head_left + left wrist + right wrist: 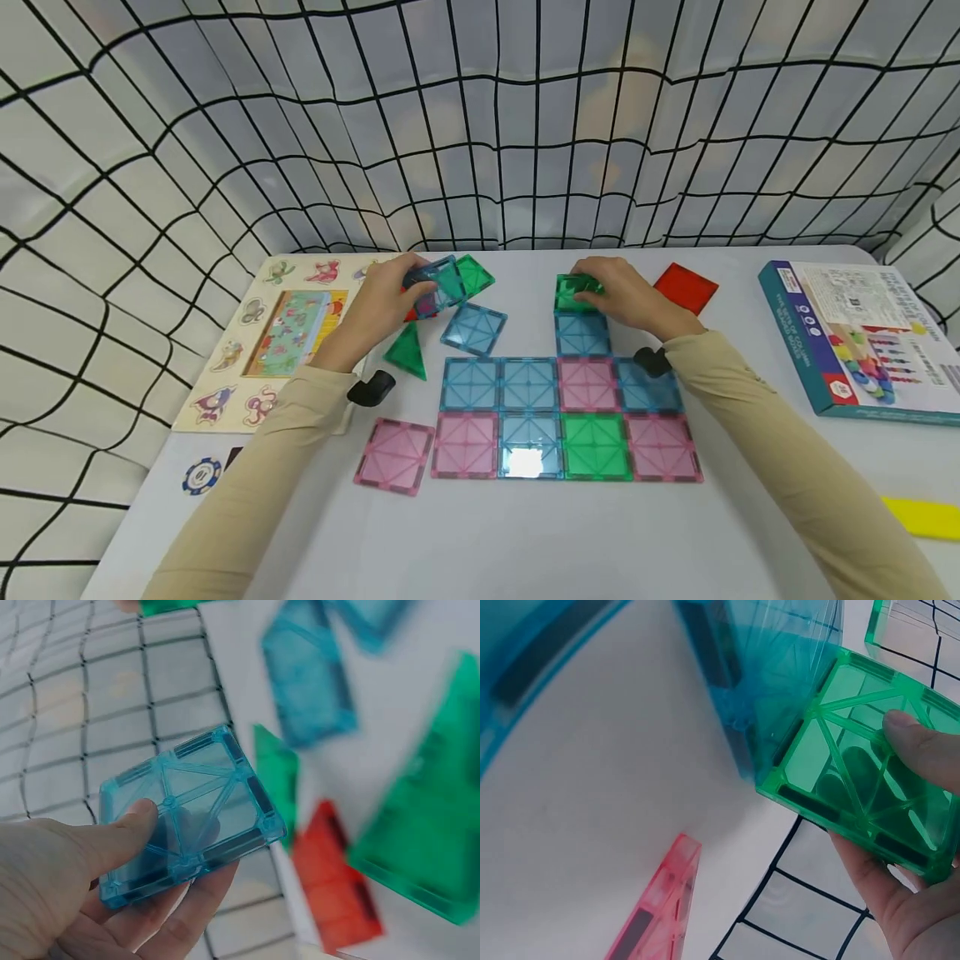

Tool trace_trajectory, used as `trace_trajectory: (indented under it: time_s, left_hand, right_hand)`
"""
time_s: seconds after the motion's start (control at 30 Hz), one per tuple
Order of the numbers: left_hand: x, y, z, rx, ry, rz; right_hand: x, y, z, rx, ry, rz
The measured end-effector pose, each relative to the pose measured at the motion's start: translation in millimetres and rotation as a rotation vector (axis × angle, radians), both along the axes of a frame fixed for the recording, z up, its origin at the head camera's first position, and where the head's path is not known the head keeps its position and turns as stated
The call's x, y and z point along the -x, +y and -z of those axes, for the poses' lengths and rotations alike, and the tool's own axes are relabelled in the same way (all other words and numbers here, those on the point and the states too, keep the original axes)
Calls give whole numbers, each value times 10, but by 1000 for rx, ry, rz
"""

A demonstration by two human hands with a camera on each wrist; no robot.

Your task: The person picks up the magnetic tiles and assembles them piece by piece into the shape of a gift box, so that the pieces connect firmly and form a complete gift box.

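My left hand [375,304] pinches a clear blue square magnetic tile [206,799], thumb on its face and fingers beneath. It is raised over loose tiles: a green one [476,276], a blue square [474,329], a green triangle [407,352] and a partly hidden red piece [337,881]. My right hand [626,292] grips a green square tile [847,750] between thumb and fingers. The green tile's edge meets a blue tile [582,335] that joins the top of a flat two-row layout of blue, pink and green squares [530,385].
A loose pink square [393,456] lies left of the layout, a red tile [686,287] beyond my right wrist. At left are a picture board [225,387] and a poker chip [202,476]; at right, a boxed set [885,333] and a yellow strip [926,518]. Black netting [495,150] borders the table.
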State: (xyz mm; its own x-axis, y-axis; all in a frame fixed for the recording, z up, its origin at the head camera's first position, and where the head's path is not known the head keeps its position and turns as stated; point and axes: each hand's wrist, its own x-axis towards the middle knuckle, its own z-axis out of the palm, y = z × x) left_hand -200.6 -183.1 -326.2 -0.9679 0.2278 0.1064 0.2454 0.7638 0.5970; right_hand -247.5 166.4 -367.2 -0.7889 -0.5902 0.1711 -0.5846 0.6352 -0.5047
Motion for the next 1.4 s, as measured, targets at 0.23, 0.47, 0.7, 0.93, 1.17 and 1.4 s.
trace_trajectory:
  time_s: [0.23,0.47,0.7,0.93,1.17,1.4]
  left_hand:
    - [21,-165,168,-9,-50,-42]
    - [48,-180,248,-23,-96,-41]
    - [86,-214,275,-12,-34,-62]
    - [86,-9,206,-110,15,14]
    - [140,186,168,-135,43,54]
    - [352,425,241,-272,14,28]
  right_hand:
    - [-9,-48,-20,24,28,-56]
    - [-17,-96,-50,-6,59,-66]
    - [8,-54,-8,-57,32,-1]
    - [32,-26,2,-73,18,52]
    - [75,-35,32,-99,-4,58]
    - [87,-52,70,-96,-32,80]
